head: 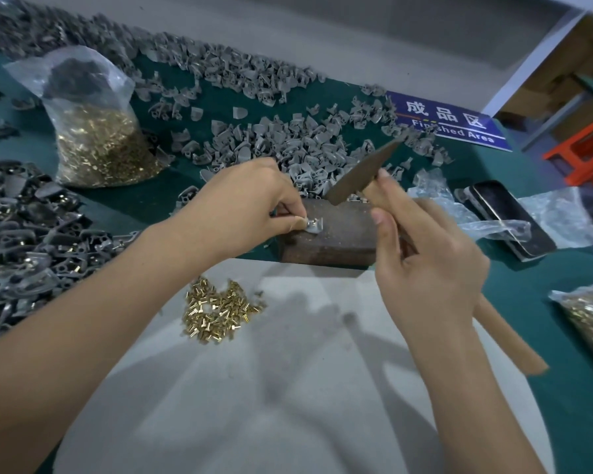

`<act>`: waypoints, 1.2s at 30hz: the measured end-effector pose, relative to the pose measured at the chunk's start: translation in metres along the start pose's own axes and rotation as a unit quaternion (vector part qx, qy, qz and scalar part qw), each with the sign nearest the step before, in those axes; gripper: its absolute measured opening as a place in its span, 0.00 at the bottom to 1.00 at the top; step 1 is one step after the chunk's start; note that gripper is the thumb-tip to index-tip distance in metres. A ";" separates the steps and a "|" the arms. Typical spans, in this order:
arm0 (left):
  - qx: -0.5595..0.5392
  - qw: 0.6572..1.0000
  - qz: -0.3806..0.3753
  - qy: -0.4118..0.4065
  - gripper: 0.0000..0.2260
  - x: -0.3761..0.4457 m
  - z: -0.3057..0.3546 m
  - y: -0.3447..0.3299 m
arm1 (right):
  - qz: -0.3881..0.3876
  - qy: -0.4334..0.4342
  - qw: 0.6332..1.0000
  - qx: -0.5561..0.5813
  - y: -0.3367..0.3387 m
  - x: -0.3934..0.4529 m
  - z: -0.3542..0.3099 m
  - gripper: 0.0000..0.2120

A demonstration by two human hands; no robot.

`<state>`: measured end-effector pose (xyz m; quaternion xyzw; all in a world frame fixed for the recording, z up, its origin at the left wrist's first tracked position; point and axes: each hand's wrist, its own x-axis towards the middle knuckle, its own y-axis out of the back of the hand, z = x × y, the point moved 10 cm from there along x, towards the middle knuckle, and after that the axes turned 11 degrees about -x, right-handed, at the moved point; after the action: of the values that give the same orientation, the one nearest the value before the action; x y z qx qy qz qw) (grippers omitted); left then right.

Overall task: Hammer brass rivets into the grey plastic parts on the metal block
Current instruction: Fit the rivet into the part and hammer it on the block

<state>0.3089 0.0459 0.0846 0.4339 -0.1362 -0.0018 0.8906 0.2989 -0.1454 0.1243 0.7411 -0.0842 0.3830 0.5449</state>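
A rusty brown metal block [336, 239] stands at the table's near edge. On its top lies one grey plastic part [315, 226] with a rivet in it, pinched at its left end by my left hand [250, 206]. My right hand [432, 258] grips the wooden handle of a hammer [363, 174], whose dark head is raised, tilted, just above and behind the block. A loose heap of brass rivets [220, 311] lies on the grey cloth below the block.
A clear bag of brass rivets [96, 142] stands at the left, another bag [589, 316] at the right edge. Grey plastic parts [288, 138] are heaped behind the block, riveted ones [24, 241] at the left. A phone [507, 217] on crumpled plastic lies at the right, with a blue sign [449, 121] beyond.
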 end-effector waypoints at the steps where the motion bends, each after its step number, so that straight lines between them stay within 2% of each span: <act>1: 0.002 1.000 -0.001 0.001 0.05 0.000 0.000 0.000 | -0.010 0.012 1.000 0.002 -0.003 0.000 -0.003 0.16; 4: 0.005 1.000 0.002 0.000 0.05 0.000 0.000 0.000 | -0.040 0.047 0.998 -0.017 -0.010 -0.003 -0.012 0.15; 7: 0.006 1.000 0.000 0.004 0.05 0.000 -0.001 0.000 | 0.013 0.010 1.000 0.004 0.002 -0.002 -0.006 0.16; 11: 0.017 1.000 0.005 -0.001 0.05 -0.001 0.000 0.001 | -0.050 0.045 0.997 -0.025 -0.011 -0.004 -0.012 0.16; 15: 0.031 1.000 0.006 -0.002 0.05 -0.001 0.002 0.002 | 0.026 0.000 1.000 0.009 0.008 -0.001 0.000 0.16; 19: 0.029 1.000 0.005 0.005 0.05 -0.001 0.000 0.002 | -0.060 0.059 0.996 -0.025 -0.011 -0.002 -0.002 0.16; 23: 0.032 0.999 0.003 0.004 0.04 0.000 0.000 0.002 | -0.011 0.027 1.000 -0.008 -0.001 0.001 0.002 0.16; 27: 0.035 0.999 0.012 -0.003 0.04 0.000 0.000 0.003 | -0.025 0.063 0.998 -0.009 -0.005 -0.003 -0.010 0.16; 31: 0.030 0.999 0.012 -0.001 0.05 0.000 -0.001 0.003 | 0.048 0.009 0.998 0.031 0.013 -0.001 0.001 0.16; 34: 0.033 0.999 0.012 -0.004 0.04 0.000 0.000 0.002 | -0.026 0.056 0.998 0.000 -0.004 -0.003 -0.010 0.16; 36: 0.036 0.999 0.011 -0.006 0.04 0.000 0.001 0.002 | -0.023 0.039 0.999 -0.015 -0.002 -0.002 -0.005 0.16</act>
<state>0.3082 0.0470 0.0867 0.4641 -0.1461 0.0106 0.8736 0.2957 -0.1408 0.1219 0.7189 -0.0512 0.3977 0.5678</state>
